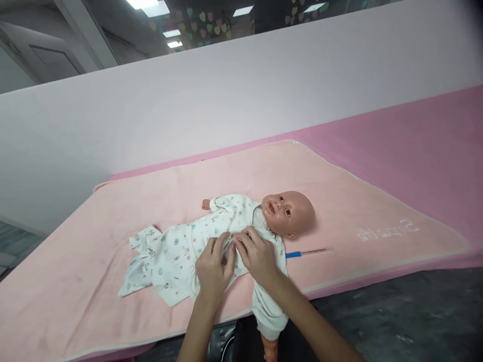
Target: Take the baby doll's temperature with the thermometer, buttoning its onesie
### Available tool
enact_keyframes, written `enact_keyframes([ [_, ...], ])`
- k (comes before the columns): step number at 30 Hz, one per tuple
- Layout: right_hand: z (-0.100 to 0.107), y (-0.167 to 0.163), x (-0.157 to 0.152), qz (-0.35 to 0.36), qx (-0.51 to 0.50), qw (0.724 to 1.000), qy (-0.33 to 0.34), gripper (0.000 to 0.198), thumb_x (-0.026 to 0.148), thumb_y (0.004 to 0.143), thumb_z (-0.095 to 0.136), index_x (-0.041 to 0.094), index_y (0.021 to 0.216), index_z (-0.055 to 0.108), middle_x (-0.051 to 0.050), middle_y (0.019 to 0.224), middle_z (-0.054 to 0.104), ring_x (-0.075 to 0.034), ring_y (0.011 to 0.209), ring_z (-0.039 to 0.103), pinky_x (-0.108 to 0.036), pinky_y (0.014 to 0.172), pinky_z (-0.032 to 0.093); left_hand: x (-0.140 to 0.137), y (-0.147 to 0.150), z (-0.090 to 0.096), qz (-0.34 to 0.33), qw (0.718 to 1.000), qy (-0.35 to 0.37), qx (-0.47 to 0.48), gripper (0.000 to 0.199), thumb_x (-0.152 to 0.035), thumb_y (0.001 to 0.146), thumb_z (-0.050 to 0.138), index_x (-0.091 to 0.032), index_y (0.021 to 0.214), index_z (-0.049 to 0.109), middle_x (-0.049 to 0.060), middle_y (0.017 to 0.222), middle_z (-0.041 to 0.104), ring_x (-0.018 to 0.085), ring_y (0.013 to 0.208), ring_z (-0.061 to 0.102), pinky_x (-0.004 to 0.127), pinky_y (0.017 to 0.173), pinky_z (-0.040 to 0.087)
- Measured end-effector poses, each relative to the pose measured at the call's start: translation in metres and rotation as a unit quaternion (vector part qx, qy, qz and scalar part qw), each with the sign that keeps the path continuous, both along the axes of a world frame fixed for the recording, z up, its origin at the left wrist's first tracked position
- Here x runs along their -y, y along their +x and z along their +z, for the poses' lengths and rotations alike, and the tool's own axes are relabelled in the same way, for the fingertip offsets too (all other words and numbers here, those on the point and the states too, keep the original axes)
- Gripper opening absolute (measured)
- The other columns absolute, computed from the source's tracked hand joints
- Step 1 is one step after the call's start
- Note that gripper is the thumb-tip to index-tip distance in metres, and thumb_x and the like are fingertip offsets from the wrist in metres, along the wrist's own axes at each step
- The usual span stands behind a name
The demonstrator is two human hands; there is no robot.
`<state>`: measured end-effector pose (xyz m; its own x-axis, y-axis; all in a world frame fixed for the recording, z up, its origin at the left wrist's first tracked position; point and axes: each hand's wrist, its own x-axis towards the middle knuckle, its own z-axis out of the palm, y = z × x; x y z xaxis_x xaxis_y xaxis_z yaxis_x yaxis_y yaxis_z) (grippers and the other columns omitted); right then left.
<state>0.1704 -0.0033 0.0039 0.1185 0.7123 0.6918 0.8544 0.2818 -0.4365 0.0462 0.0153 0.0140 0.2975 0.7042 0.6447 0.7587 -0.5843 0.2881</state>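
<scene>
A baby doll lies on its back, its bald head toward the right. It wears a white printed one-piece baby outfit, whose legs lie flat to the left. At the doll's chest my left hand pinches the outfit's front, fingers closed on the cloth. My right hand pinches the cloth right beside it, the fingertips of both hands nearly meeting. Just what lies between the fingertips is hidden. The doll's near arm, in a bunched white sleeve, hangs over the table's front edge. Its far hand sticks out of the other sleeve.
A glass thermometer with a blue end lies near the doll's shoulder. A peach blanket with white lettering spreads under the doll over a pink table cover. Behind it stands a low white wall with dark glass above.
</scene>
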Motion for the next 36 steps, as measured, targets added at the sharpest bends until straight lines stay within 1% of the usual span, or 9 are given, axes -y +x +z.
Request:
enact_keyframes([
  [3,0.001,0.001,0.000,0.012,-0.013,1.000,-0.010,0.027,0.026,0.092,0.036,0.019,0.084,0.061,-0.001,0.076,0.057,-0.008,0.059,0.051,-0.021,0.049,0.032,0.000,0.001,-0.003,0.006,0.999,0.032,-0.006,0.022,-0.024,0.083,0.049,-0.020,0.103,0.059,0.003,0.086,0.060,0.009,0.064,0.056,0.018,0.054,0.038],
  [7,0.003,0.001,0.000,0.015,-0.012,1.000,-0.021,0.027,0.026,0.092,0.036,0.019,0.084,0.060,-0.001,0.078,0.058,-0.008,0.060,0.052,-0.022,0.048,0.032,0.001,0.003,-0.004,0.037,0.995,0.084,-0.025,0.019,-0.021,0.081,0.053,-0.022,0.097,0.063,0.003,0.093,0.057,0.005,0.057,0.051,0.017,0.052,0.036],
  [11,0.003,0.001,0.000,0.001,0.001,1.000,-0.013,0.028,0.025,0.093,0.034,0.018,0.082,0.060,-0.001,0.077,0.057,-0.008,0.057,0.052,-0.023,0.047,0.031,0.001,0.005,-0.002,0.055,0.995,0.082,-0.034,0.022,-0.023,0.080,0.053,-0.021,0.100,0.063,0.005,0.096,0.056,0.007,0.062,0.052,0.018,0.054,0.037],
  [17,0.007,-0.001,0.002,0.013,-0.013,0.999,-0.045,0.026,0.024,0.092,0.035,0.019,0.085,0.059,-0.002,0.081,0.057,-0.009,0.060,0.053,-0.022,0.045,0.030,-0.001,0.006,-0.002,0.066,0.996,0.035,-0.048,0.027,-0.025,0.082,0.048,-0.021,0.107,0.057,0.005,0.096,0.058,0.015,0.082,0.057,0.021,0.061,0.039],
  [22,0.009,-0.002,0.002,0.012,-0.021,0.997,-0.071,0.021,0.024,0.089,0.038,0.018,0.085,0.057,-0.003,0.088,0.055,-0.009,0.056,0.050,-0.023,0.043,0.028,-0.002,0.008,0.002,0.083,0.992,-0.044,-0.083,0.027,-0.027,0.084,0.040,-0.021,0.106,0.054,0.004,0.092,0.059,0.016,0.080,0.057,0.024,0.059,0.039],
  [24,0.007,-0.003,0.001,0.006,-0.018,0.997,-0.073,0.022,0.025,0.090,0.036,0.018,0.085,0.057,-0.003,0.087,0.055,-0.008,0.054,0.049,-0.022,0.043,0.028,-0.003,0.007,0.008,0.069,0.988,-0.088,-0.104,0.026,-0.028,0.086,0.037,-0.022,0.105,0.053,0.003,0.092,0.058,0.016,0.078,0.057,0.024,0.058,0.039],
  [29,0.003,-0.004,0.000,0.005,-0.027,0.997,-0.070,0.024,0.024,0.091,0.034,0.020,0.088,0.057,-0.002,0.088,0.056,-0.009,0.058,0.052,-0.022,0.045,0.030,-0.010,0.000,0.027,-0.013,0.970,-0.193,-0.145,0.025,-0.034,0.090,0.031,-0.025,0.103,0.050,0.000,0.095,0.055,0.013,0.073,0.056,0.023,0.056,0.039],
  [32,0.001,-0.004,0.000,0.002,-0.031,0.997,-0.069,0.022,0.024,0.091,0.036,0.021,0.090,0.058,-0.002,0.088,0.056,-0.010,0.060,0.053,-0.022,0.046,0.031,-0.011,-0.001,0.030,-0.032,0.965,-0.207,-0.161,0.028,-0.034,0.092,0.025,-0.023,0.098,0.050,0.000,0.094,0.054,0.013,0.076,0.056,0.023,0.057,0.039],
  [36,-0.001,-0.004,-0.001,0.000,-0.037,0.998,-0.060,0.022,0.024,0.090,0.037,0.022,0.090,0.059,-0.002,0.088,0.056,-0.009,0.061,0.053,-0.022,0.047,0.032,-0.008,-0.001,0.022,-0.020,0.969,-0.180,-0.169,0.029,-0.034,0.092,0.023,-0.021,0.098,0.048,0.002,0.092,0.052,0.013,0.074,0.055,0.023,0.054,0.038],
])
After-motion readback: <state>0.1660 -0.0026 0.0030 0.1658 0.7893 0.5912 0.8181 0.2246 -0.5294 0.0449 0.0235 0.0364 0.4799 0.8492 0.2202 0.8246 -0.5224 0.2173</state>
